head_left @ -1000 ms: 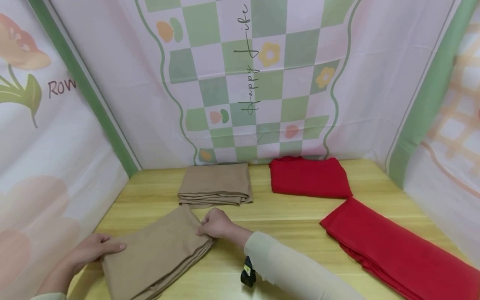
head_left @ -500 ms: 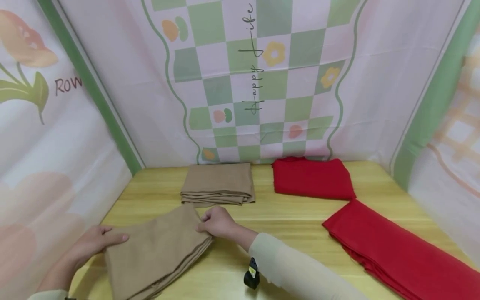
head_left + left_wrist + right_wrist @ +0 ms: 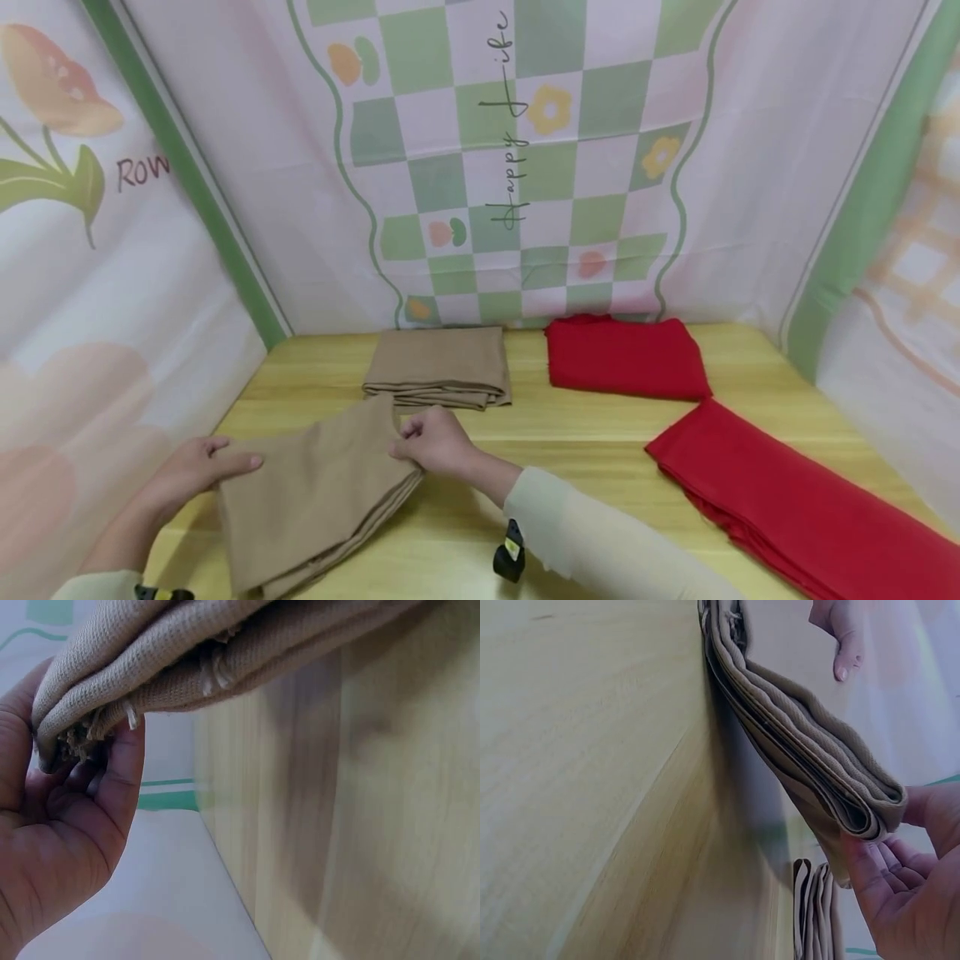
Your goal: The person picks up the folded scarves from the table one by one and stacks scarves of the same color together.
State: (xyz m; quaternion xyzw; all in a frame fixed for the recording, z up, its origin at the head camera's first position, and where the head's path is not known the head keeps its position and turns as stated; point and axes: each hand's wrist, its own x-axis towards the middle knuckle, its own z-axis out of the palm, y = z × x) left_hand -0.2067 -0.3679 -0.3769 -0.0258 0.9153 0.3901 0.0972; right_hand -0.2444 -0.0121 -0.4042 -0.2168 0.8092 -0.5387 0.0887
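A folded beige cloth point(image 3: 322, 483), several layers thick, is held between both hands at the front left of the table. My left hand point(image 3: 198, 472) grips its left edge, thumb on top and fingers beneath; frayed thread ends show beside that hand in the left wrist view. The right hand point(image 3: 437, 443) pinches the cloth's right edge. From the right wrist view, the stacked layers point(image 3: 810, 742) sag between the hands, and the gripped end is off the wooden table point(image 3: 592, 787). Just behind it lies a second folded beige cloth point(image 3: 438, 358).
A folded red cloth point(image 3: 626, 357) lies at the back right. Another, longer red cloth point(image 3: 802, 500) slants along the right side, its corner close to the first. Printed fabric curtains point(image 3: 300, 208) rise along the back and both sides of the table.
Both hands have raised the front beige cloth slightly, its far edge now nearer the beige cloth behind. The view has shifted a little; the red cloths have stayed put.
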